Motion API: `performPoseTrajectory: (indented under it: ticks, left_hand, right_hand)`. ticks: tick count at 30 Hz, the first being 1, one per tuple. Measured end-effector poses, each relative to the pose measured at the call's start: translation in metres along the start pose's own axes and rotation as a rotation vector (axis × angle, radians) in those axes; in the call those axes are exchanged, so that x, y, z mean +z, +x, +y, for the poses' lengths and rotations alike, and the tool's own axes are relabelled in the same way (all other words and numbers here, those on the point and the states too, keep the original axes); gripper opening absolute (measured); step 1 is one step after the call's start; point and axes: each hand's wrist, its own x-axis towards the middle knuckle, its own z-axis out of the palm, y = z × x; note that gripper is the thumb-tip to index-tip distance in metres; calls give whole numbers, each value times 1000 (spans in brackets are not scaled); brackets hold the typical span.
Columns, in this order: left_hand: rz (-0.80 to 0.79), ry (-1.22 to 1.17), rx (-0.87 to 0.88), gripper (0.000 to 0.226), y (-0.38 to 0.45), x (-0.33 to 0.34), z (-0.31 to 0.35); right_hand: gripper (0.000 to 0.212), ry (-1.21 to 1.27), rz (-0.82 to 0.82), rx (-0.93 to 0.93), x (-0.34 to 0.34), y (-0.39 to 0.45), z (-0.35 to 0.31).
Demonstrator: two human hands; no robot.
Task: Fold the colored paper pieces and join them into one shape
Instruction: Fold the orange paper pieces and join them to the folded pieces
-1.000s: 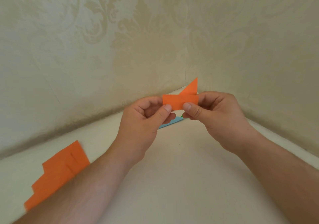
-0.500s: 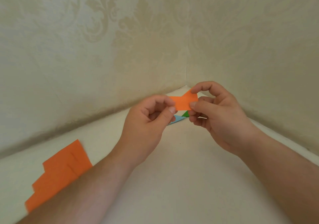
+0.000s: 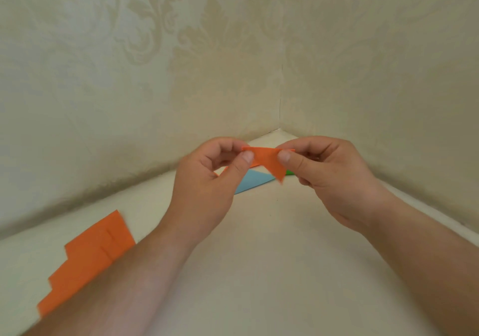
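Both hands — left hand (image 3: 207, 180) and right hand (image 3: 324, 175) — grip the small orange piece (image 3: 267, 162) pinched above the bench (image 3: 272, 245) (blue piece (image 3: 252, 181) lying beneath), and uneven pulling could skew the crease or tear it.

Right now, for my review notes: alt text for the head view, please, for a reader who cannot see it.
Two bare hands, left hand and right hand, pinch a small folded orange paper piece between them above a cream surface in a wallpapered corner. A blue piece and a green sliver lie beneath; stacked orange sheets lie at lower left.
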Motion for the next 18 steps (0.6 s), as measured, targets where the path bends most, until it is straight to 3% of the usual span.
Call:
performPoseTrajectory:
  ticks: [6, 18]
  left_hand:
    - [-11, -82, -93, 20, -3, 4, 6]
    - [11, -78, -164, 11, 2, 2, 2]
  right_hand:
    - [19, -69, -21, 39, -2, 2, 3]
    - [20, -153, -33, -16, -4, 4, 7]
